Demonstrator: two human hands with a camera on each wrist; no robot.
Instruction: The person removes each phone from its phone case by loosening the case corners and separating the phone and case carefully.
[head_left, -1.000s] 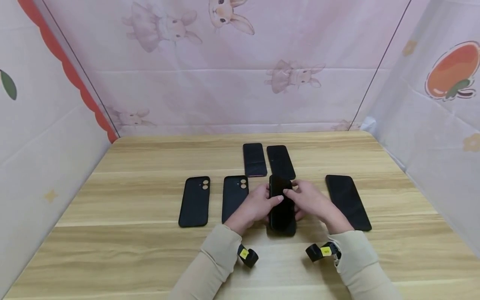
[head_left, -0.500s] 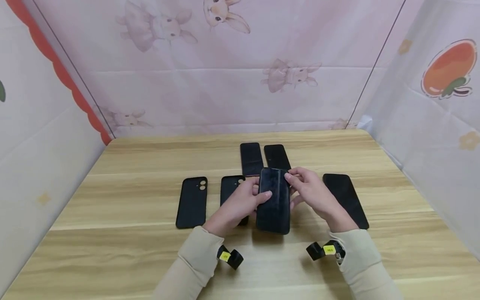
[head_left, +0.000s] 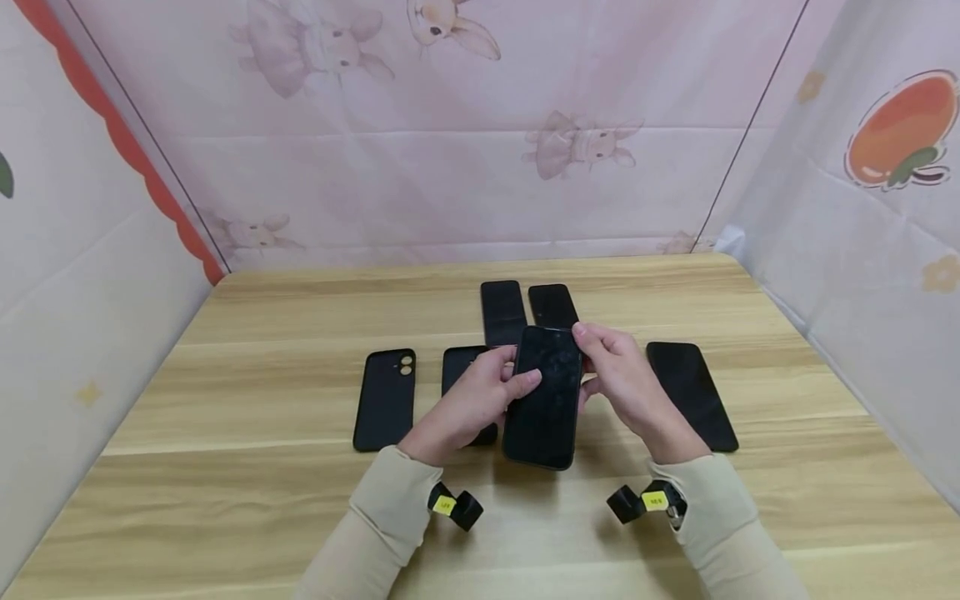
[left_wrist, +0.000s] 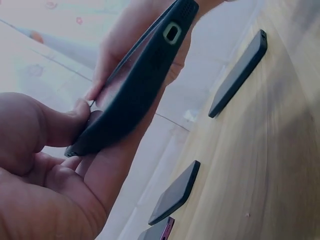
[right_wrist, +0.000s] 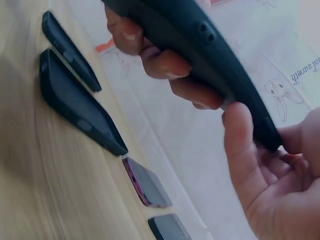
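A black phone (head_left: pixel 546 425) sits in a dark case (left_wrist: pixel 145 80), raised off the table and tilted in the head view. My left hand (head_left: pixel 480 392) grips its left side, thumb lying over the screen. At the upper right corner, my right hand (head_left: pixel 618 367) pinches the edge with thumb and fingers. The left wrist view shows the case's end with a charging port opening; whether the phone is fully seated cannot be told. Fingers curl behind the case's back in the right wrist view, near two button openings on its side.
On the wooden table (head_left: pixel 247 375) lies an open black case (head_left: pixel 384 404) at left. A second case (head_left: pixel 456 362) is partly covered by my left hand. Two dark phones (head_left: pixel 502 310) lie behind the raised one. Another dark phone (head_left: pixel 692 396) lies at right.
Both hands have lifted the phone and case off the table and moved them slightly left. My right thumb has shifted from the screen to the upper right corner.
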